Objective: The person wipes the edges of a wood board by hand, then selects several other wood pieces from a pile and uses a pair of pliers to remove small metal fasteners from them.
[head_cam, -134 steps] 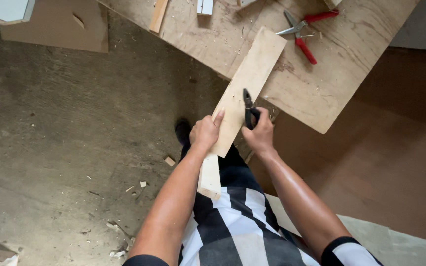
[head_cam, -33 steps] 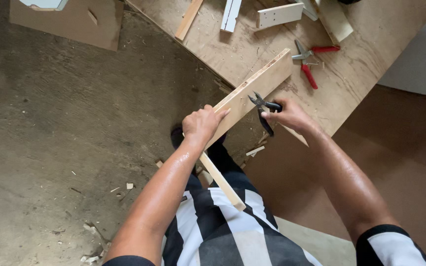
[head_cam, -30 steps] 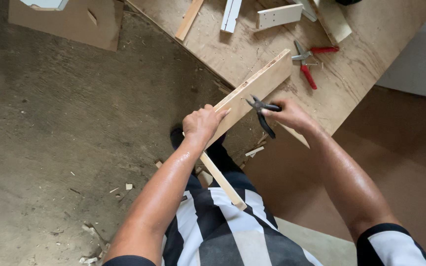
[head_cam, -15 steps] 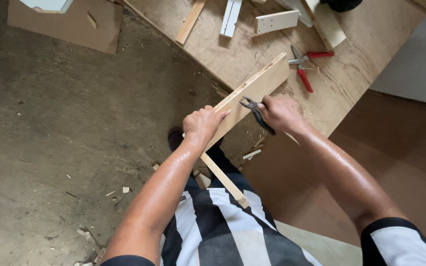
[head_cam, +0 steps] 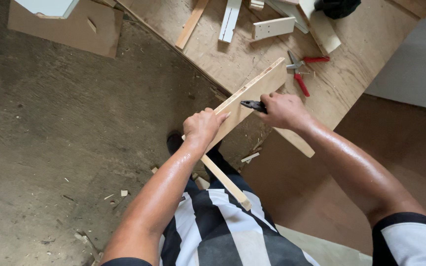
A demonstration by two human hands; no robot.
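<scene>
While our left hand [head_cam: 202,127] grips the wooden board [head_cam: 250,96] tilted on edge against the plywood tabletop [head_cam: 371,44], our right hand [head_cam: 283,111] clamps black pliers [head_cam: 253,105] to the board's face; red-handled pliers [head_cam: 301,69] lie nearby.

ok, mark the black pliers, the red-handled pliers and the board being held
black pliers [head_cam: 252,105], head view, on the dark jaws jutting from the right hand.
red-handled pliers [head_cam: 302,84], head view, on the lower red handle.
board [head_cam: 255,90], head view, on its broad face near the upper end.
</scene>
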